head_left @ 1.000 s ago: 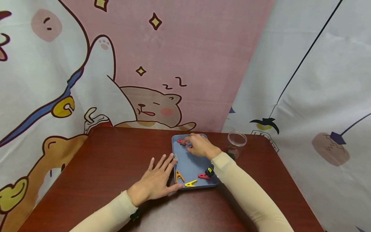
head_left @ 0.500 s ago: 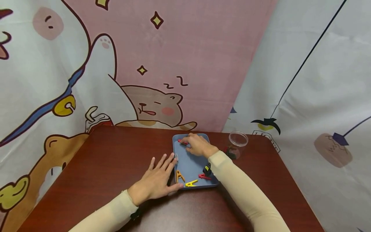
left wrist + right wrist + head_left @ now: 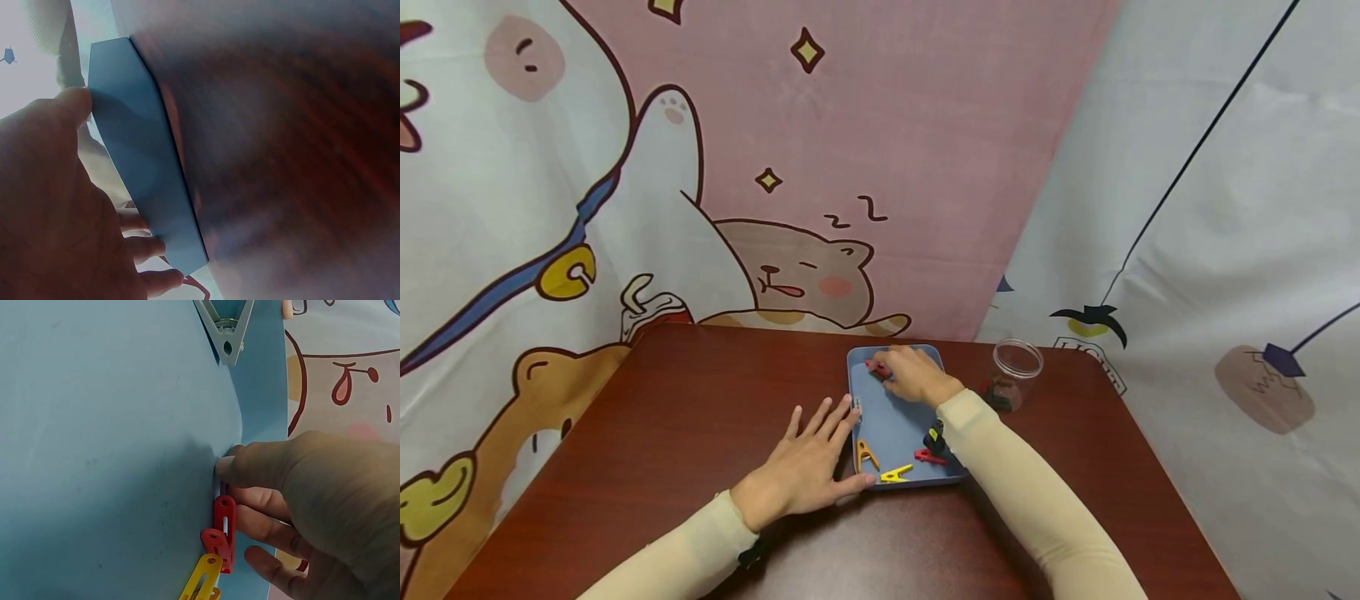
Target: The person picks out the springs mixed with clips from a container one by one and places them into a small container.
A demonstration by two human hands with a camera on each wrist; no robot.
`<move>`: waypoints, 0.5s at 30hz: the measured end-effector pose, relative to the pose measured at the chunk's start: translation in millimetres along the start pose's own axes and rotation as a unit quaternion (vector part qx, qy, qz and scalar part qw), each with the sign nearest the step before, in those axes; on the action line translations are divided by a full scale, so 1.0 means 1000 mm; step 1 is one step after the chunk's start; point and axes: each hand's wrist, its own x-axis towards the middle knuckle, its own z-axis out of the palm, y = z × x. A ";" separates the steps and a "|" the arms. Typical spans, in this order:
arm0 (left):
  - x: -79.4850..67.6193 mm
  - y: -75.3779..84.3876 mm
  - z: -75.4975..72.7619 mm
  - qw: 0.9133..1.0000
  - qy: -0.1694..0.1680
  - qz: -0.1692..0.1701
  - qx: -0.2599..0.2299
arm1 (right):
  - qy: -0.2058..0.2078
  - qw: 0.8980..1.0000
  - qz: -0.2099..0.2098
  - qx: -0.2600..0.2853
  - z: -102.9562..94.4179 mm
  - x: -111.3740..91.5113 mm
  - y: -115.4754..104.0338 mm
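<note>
A shallow blue tray (image 3: 895,429) holds several spring clips. My left hand (image 3: 801,475) lies with fingers spread, its fingertips and thumb on the tray's left rim; the left wrist view shows them along the tray wall (image 3: 140,150). Near the tray's far left corner, my right hand (image 3: 913,375) has thumb and fingers closed together on a small clip, mostly hidden; its colour is unclear. Right beside those fingers, a red clip (image 3: 225,534) and a yellow clip (image 3: 203,575) show in the right wrist view. A grey clip (image 3: 228,340) lies farther along.
A clear jar (image 3: 1017,375) with dark and red pieces at its bottom stands right of the tray. The tray's near end holds an orange clip (image 3: 866,455), a yellow clip and a red clip (image 3: 930,457). A printed cloth (image 3: 925,167) hangs behind the brown table (image 3: 737,375).
The red and dark clip pieces at my right fingertips have shifted slightly right and tilted. My right hand has moved only a little; my left hand stays on the rim.
</note>
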 end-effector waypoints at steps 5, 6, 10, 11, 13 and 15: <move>0.000 0.000 0.000 1.000 0.002 0.000 -0.001 | 0.014 1.000 -0.008 -0.012 -0.001 0.000 0.000; 0.000 0.000 0.000 1.000 0.002 -0.001 -0.001 | 0.016 1.000 -0.009 -0.013 -0.001 0.001 0.001; 0.000 0.000 0.001 1.000 0.002 -0.003 -0.003 | 0.015 1.000 -0.003 -0.014 -0.001 0.001 0.002; 0.000 0.000 0.001 1.000 0.001 -0.004 -0.004 | 0.015 1.000 -0.002 -0.015 0.000 0.001 0.002; 0.000 0.000 0.001 1.000 0.001 -0.004 -0.006 | 0.014 1.000 0.002 -0.021 0.001 0.001 0.004; 0.000 0.000 0.001 1.000 0.001 -0.004 -0.006 | 0.015 1.000 0.005 -0.026 0.002 0.001 0.005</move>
